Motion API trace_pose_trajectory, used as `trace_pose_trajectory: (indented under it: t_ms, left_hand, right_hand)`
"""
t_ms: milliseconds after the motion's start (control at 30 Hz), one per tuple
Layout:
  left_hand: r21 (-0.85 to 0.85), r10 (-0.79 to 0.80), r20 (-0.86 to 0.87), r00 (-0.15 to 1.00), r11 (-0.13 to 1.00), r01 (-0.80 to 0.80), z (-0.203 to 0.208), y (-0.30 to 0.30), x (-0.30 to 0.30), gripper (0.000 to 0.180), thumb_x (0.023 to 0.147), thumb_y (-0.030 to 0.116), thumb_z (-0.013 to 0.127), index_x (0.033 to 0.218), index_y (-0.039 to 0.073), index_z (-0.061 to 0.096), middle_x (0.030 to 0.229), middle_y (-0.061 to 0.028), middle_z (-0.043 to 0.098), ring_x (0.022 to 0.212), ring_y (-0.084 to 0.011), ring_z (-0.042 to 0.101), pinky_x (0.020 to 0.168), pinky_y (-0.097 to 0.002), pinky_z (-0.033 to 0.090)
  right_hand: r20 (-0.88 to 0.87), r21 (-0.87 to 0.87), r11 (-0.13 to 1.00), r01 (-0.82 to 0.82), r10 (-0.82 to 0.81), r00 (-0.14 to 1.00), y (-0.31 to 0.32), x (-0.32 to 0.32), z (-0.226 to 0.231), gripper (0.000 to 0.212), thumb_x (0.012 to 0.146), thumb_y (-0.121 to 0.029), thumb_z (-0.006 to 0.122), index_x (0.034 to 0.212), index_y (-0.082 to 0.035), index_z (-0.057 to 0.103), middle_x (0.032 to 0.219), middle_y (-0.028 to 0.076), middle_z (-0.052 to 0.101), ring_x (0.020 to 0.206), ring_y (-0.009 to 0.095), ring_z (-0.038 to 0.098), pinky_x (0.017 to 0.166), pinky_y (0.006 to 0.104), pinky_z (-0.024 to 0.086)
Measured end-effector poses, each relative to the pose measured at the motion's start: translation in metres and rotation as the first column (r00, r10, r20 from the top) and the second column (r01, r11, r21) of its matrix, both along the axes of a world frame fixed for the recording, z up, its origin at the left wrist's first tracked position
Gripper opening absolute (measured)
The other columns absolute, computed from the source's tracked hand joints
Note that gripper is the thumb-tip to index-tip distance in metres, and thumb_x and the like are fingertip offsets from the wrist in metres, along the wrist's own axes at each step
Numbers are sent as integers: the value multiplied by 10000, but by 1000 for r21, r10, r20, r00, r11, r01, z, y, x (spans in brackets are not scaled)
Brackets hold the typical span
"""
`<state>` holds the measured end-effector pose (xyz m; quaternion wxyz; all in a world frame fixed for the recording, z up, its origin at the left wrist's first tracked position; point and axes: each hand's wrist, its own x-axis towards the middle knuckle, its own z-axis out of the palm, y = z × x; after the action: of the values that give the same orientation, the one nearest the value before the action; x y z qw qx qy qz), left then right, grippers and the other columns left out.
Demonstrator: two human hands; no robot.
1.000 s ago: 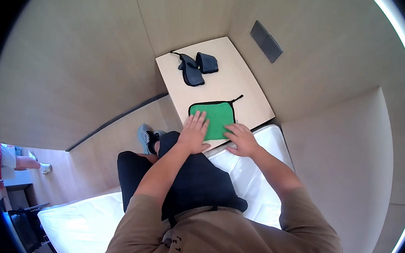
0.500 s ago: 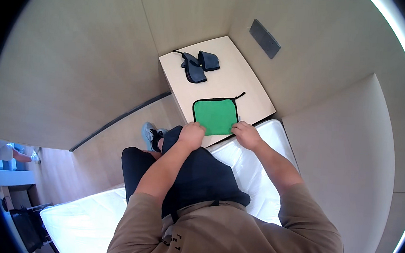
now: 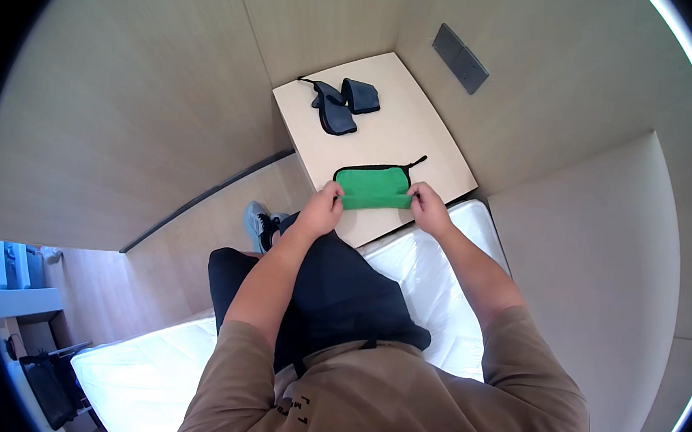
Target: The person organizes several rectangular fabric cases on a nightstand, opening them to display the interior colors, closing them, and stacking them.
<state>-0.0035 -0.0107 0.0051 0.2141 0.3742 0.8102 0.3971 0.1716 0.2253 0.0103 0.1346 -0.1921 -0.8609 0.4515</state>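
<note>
A green cloth (image 3: 374,186) with black edging and a black hanging loop at its far right corner lies on a light wooden tabletop (image 3: 407,111). Its near edge is lifted and partly folded over toward the far side. My left hand (image 3: 324,208) pinches the near left corner, fingers closed on the fabric. At the near right corner, my right hand (image 3: 430,209) grips the cloth the same way. Farther back on the tabletop sit two dark grey pieces of fabric with black edging, one long and curled (image 3: 337,118), the other shorter (image 3: 361,96).
Wood-panelled walls (image 3: 152,103) enclose the corner behind the tabletop, with a grey socket plate (image 3: 460,58) on the right one. A white mattress (image 3: 463,274) in plastic is under and beside me. A padded panel (image 3: 596,236) stands at right; a black bag-like item (image 3: 48,387) is at lower left.
Both hands have moved away from me, carrying the cloth's near edge up and over, so the green area looks shorter. The person at the far left has mostly gone out of view.
</note>
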Motion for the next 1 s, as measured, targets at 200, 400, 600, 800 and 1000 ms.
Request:
trace_pose_trajectory:
  t_ms: [200, 400, 600, 800, 1000]
  left_hand:
    - [239, 139, 273, 952, 949, -207, -22, 26, -26, 117, 977, -17, 468, 1065, 58, 484, 860, -27, 566, 793, -108, 539, 722, -264, 463]
    - [137, 176, 260, 950, 967, -217, -35, 38, -46, 124, 943, -2, 480, 972, 40, 592, 880, -143, 639, 829, -223, 618, 775, -323, 491]
    - [66, 237, 285, 929, 962, -266, -28, 39, -47, 193, 932, -18, 498, 1052, 39, 636, 847, -72, 628, 815, -144, 573, 750, -284, 483]
    - [161, 169, -46, 985, 974, -160, -17, 42, -44, 262, 877, -47, 557, 1118, 28, 629, 1041, -147, 625, 926, -268, 603, 844, -343, 490]
    - [102, 206, -27, 978, 974, -203, -28, 44, -48, 239, 868, -28, 589, 1099, 16, 633, 1071, -166, 618, 944, -289, 608, 855, -358, 493]
  right_hand:
    - [-102, -150, 986, 70, -85, 991, 17, -41, -15, 183, 897, 17, 523, 1064, -31, 582, 933, 118, 655, 804, 186, 633, 753, 304, 513]
    - [38, -125, 980, 156, -153, 988, 30, -66, -25, 168, 908, 0, 535, 1059, -25, 606, 933, 143, 676, 852, 230, 666, 769, 334, 526]
    - [85, -52, 978, 200, -196, 977, 27, -74, -33, 143, 895, -13, 548, 1009, -26, 634, 982, 159, 684, 908, 303, 671, 808, 379, 533]
    - [55, -23, 972, 235, -233, 971, 27, -73, -31, 133, 894, -19, 548, 993, -33, 636, 989, 159, 674, 922, 323, 656, 816, 394, 526]
    - [46, 58, 974, 219, -222, 974, 19, -75, -21, 116, 900, -32, 552, 985, -38, 630, 1003, 160, 660, 933, 343, 639, 819, 409, 519]
